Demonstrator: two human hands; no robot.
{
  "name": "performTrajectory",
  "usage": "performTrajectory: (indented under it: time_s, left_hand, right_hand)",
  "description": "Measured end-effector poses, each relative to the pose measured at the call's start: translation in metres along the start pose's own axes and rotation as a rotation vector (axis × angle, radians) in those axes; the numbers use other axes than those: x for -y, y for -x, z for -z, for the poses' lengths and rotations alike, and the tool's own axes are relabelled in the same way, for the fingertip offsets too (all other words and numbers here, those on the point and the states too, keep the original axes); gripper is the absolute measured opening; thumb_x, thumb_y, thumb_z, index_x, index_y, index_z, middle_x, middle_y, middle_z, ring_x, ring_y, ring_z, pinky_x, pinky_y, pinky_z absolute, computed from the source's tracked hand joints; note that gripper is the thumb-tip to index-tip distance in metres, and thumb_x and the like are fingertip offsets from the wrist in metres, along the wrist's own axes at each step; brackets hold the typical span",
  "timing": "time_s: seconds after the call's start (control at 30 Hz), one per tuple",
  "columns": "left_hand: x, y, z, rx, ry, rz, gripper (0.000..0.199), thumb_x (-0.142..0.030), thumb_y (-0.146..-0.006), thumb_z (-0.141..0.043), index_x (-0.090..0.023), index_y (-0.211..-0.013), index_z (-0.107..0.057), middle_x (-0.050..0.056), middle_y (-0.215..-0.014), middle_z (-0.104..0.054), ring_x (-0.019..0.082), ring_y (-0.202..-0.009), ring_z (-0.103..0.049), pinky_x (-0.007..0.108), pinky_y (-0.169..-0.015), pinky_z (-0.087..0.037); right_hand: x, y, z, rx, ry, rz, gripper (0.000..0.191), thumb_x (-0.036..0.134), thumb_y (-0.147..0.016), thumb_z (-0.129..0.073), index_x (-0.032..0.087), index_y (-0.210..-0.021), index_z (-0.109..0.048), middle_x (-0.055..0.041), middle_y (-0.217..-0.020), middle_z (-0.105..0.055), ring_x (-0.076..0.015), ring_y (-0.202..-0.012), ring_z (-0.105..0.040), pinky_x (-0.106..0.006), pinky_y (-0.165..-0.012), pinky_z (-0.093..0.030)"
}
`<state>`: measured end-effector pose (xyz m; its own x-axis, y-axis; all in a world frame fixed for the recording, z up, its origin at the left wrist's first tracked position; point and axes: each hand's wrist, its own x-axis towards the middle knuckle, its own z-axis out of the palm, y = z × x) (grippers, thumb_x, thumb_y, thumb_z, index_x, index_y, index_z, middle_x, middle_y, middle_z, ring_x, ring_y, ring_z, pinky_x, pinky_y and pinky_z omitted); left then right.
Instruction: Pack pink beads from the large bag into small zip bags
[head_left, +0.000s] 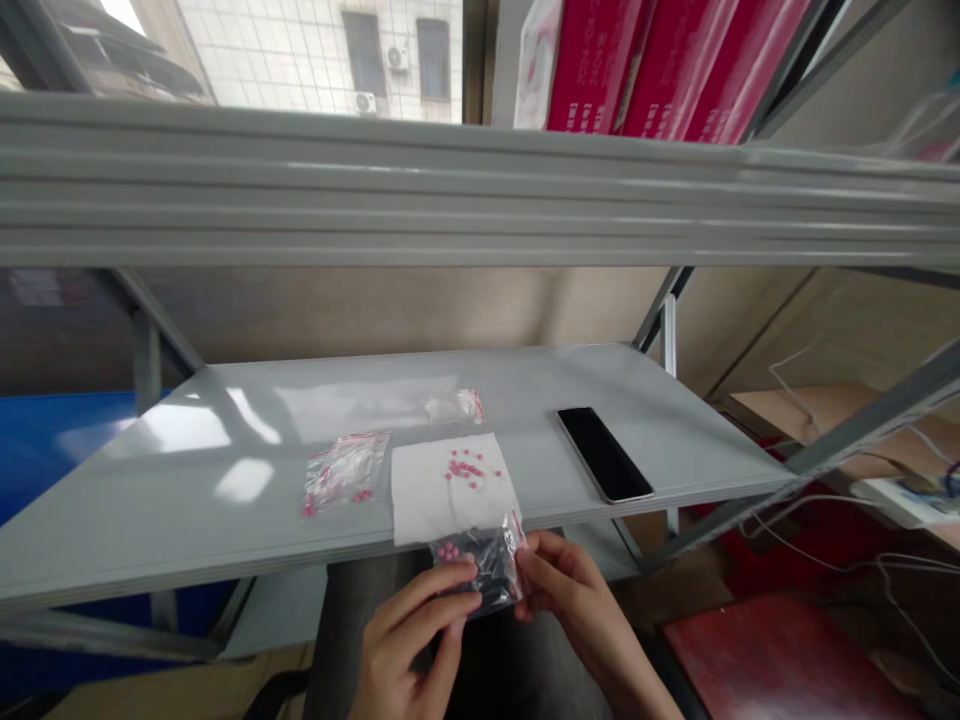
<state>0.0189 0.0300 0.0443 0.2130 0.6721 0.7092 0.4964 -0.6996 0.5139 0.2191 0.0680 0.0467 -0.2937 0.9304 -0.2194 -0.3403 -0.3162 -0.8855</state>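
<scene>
Between my hands, just off the front edge of the shelf, is a clear zip bag with a few pink beads in its left corner. My left hand pinches the bag's lower left side between thumb and fingers. At the red-striped zip end, my right hand grips the edge of the bag with closed fingertips. Right behind the bag lies a white paper sheet bearing several loose pink beads. Left of the paper is another zip bag with some pink beads inside.
A third small clear bag lies behind the paper. To the right, a black phone rests on the grey shelf. An upper shelf beam crosses above, carrying crimson boxes. A red seat stands at lower right.
</scene>
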Motion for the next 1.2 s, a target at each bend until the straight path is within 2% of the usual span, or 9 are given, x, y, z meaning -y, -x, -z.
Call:
performTrajectory:
  time_s: [0.17, 0.27, 0.37, 0.5, 0.57, 0.8, 1.0, 1.13, 1.2]
  left_hand:
    - [-0.002, 0.003, 0.012, 0.037, 0.038, 0.094, 0.034, 0.000, -0.082, -0.049, -0.022, -0.100, -0.068, 0.006, -0.113, -0.073, 0.021, -0.106, -0.071, 0.031, -0.090, -0.060]
    - [-0.003, 0.004, 0.019, 0.032, 0.041, 0.162, 0.035, -0.002, -0.079, -0.047, -0.023, -0.100, -0.066, 0.006, -0.110, -0.072, 0.022, -0.103, -0.071, 0.032, -0.086, -0.060]
    - [-0.009, 0.001, 0.022, 0.010, -0.010, 0.213, 0.034, -0.006, -0.077, -0.049, -0.023, -0.101, -0.066, 0.008, -0.109, -0.069, 0.026, -0.105, -0.067, 0.038, -0.089, -0.057]
    - [-0.026, -0.011, 0.020, -0.055, 0.082, 0.326, 0.013, -0.013, -0.083, -0.051, -0.022, -0.090, -0.059, 0.004, -0.085, -0.064, 0.019, -0.079, -0.066, 0.028, -0.068, -0.055]
    - [-0.035, -0.017, 0.017, -0.023, 0.165, 0.376, 0.006, -0.019, -0.086, -0.052, -0.022, -0.082, -0.054, 0.000, -0.071, -0.059, 0.016, -0.064, -0.061, 0.024, -0.058, -0.050]
    - [-0.040, -0.022, -0.003, 0.169, 0.234, 0.599, 0.035, -0.033, -0.089, -0.057, -0.020, -0.059, -0.043, -0.003, -0.051, -0.048, 0.010, -0.046, -0.050, 0.018, -0.045, -0.037]
    - [-0.034, -0.016, -0.002, 0.275, 0.337, 0.727, 0.036, -0.041, -0.093, -0.051, -0.019, -0.065, -0.050, -0.002, -0.056, -0.051, 0.012, -0.052, -0.052, 0.019, -0.047, -0.035]
    - [-0.036, -0.018, 0.006, 0.341, 0.482, 0.798, 0.032, -0.040, -0.094, -0.049, -0.020, -0.069, -0.048, -0.001, -0.059, -0.056, 0.013, -0.054, -0.056, 0.019, -0.051, -0.040]
    - [-0.035, -0.019, 0.007, 0.372, 0.425, 0.768, 0.029, -0.034, -0.093, -0.049, -0.020, -0.067, -0.048, -0.001, -0.058, -0.057, 0.013, -0.054, -0.057, 0.019, -0.051, -0.040]
  right_hand:
    - [0.005, 0.000, 0.002, 0.088, -0.034, -0.028, 0.035, 0.041, -0.068, -0.090, 0.013, -0.074, -0.069, 0.0004, -0.058, -0.067, -0.0063, -0.050, -0.056, -0.016, -0.053, -0.045]
    - [0.004, 0.004, 0.000, 0.151, -0.059, -0.081, 0.033, 0.040, -0.069, -0.089, 0.013, -0.073, -0.072, -0.0032, -0.061, -0.071, -0.0085, -0.052, -0.061, -0.017, -0.053, -0.048]
    - [0.002, 0.012, -0.005, 0.178, -0.062, -0.084, 0.030, 0.039, -0.070, -0.088, 0.013, -0.072, -0.074, -0.0057, -0.068, -0.073, -0.0106, -0.056, -0.064, -0.018, -0.052, -0.050]
    - [0.000, 0.018, -0.015, 0.149, -0.086, -0.081, 0.032, 0.035, -0.059, -0.094, 0.015, -0.069, -0.073, -0.0001, -0.066, -0.068, -0.0075, -0.052, -0.058, -0.016, -0.047, -0.046]
    - [-0.001, 0.017, -0.019, 0.140, -0.058, -0.093, 0.034, 0.036, -0.056, -0.095, 0.015, -0.068, -0.071, 0.0008, -0.065, -0.065, -0.0069, -0.051, -0.055, -0.015, -0.044, -0.043]
    - [-0.010, 0.011, -0.028, 0.152, 0.190, -0.101, 0.035, 0.034, -0.057, -0.094, 0.014, -0.060, -0.065, 0.0028, -0.056, -0.061, -0.0057, -0.044, -0.047, -0.016, -0.042, -0.038]
    - [-0.016, 0.012, -0.027, 0.177, 0.219, -0.141, 0.044, 0.038, -0.052, -0.095, 0.015, -0.056, -0.058, 0.0037, -0.050, -0.057, -0.0075, -0.044, -0.050, -0.016, -0.041, -0.035]
    - [-0.016, 0.011, -0.022, 0.223, 0.159, -0.181, 0.046, 0.051, -0.060, -0.089, 0.015, -0.064, -0.061, -0.0003, -0.054, -0.063, -0.0104, -0.047, -0.056, -0.019, -0.046, -0.044]
    - [-0.012, 0.012, -0.022, 0.220, 0.202, -0.171, 0.045, 0.053, -0.065, -0.085, 0.015, -0.066, -0.060, 0.0006, -0.054, -0.060, -0.0100, -0.046, -0.053, -0.021, -0.048, -0.045]
